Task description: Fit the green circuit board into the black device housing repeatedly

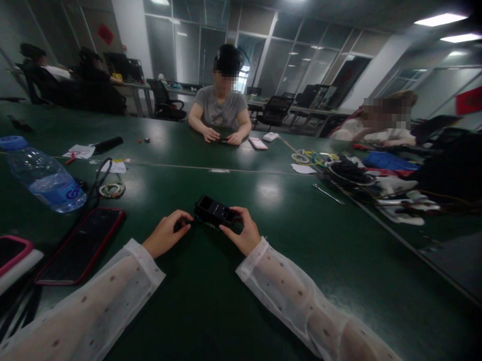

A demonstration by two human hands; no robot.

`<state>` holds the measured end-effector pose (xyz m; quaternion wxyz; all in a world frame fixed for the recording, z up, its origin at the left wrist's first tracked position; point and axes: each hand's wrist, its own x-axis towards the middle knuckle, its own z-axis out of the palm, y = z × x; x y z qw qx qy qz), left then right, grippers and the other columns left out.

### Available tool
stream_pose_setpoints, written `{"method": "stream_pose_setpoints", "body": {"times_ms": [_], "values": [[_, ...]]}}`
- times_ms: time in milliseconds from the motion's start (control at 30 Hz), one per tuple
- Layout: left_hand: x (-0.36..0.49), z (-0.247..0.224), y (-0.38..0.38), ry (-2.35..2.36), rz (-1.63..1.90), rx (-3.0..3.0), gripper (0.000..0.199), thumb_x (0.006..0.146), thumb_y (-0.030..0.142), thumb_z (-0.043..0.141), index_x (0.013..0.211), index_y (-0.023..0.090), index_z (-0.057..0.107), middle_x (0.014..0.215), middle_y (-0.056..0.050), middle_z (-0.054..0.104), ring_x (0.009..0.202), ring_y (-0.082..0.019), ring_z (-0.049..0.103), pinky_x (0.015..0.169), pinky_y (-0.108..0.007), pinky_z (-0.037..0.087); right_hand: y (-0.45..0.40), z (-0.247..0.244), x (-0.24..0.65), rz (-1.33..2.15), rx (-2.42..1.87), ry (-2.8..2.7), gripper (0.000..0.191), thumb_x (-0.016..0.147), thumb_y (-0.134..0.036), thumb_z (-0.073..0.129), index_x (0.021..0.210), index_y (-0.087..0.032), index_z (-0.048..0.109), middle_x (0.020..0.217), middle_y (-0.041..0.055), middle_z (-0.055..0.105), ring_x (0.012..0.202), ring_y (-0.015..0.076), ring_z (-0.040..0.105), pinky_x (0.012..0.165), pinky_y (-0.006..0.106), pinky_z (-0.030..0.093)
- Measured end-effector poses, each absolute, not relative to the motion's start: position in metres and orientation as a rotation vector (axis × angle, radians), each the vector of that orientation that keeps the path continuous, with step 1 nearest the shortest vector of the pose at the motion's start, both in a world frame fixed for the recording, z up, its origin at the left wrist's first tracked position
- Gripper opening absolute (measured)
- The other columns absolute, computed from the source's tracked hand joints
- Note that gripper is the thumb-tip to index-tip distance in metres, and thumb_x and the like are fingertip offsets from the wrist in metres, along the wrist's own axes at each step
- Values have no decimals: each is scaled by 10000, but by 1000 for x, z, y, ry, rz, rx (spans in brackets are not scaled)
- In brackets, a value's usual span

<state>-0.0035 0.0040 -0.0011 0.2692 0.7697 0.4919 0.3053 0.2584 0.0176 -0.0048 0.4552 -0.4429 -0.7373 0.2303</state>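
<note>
The right grip [247, 231] grasps a black device [213, 209], the left grip [166, 233] I cannot tell, with a red-edged phone [81, 246] at its eight o'clock and tangled cables [346, 171] at two.

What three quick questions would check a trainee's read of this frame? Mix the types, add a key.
1. Multiple choice: what is the right hand holding?
a) a wrench
b) the black device
c) a coil of cable
2. True or false: the bottle has a red cap.
3. Fill in: the phone in the red case lies nearer the person's ____ than the other one.

Key: 1. b; 2. false, it is blue; 3. left hand.
</note>
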Motion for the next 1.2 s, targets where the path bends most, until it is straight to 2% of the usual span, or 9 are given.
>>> {"method": "stream_pose_setpoints", "body": {"times_ms": [267,667,933,1200], "values": [[-2,-2,2,1301,882,2055,174,889,215,523,1063,219,525,1199,-59,565,866,-172,607,760,-350,489,16,-3,259,541,-1141,-1878,486,756,-309,705,1163,-217,455,1081,98,594,960,257,616,853,463,514],[-3,-5,4,1360,863,1988,306,902,304,529,1183,214,444,1194,-75,589,952,-201,625,847,-385,465,22,-12,261,546,-1223,-1989,503,731,-341,732,1150,-205,490,1069,93,569,986,264,571,853,471,495],[-2,-2,3,1367,824,1948,540,899,409,540,1371,247,336,1295,-102,541,990,-220,602,885,-431,458,22,-9,261,554,-1111,-2048,503,722,-231,730,1153,-259,472,1089,59,572,1004,259,542,882,469,466],[-4,-2,4,1382,782,1990,488,917,430,497,1364,264,395,1235,-88,588,1028,-253,601,851,-434,477,22,-9,261,774,-1152,-1966,540,676,-221,767,1128,-289,479,1042,29,559,993,241,567,876,458,466]]}}
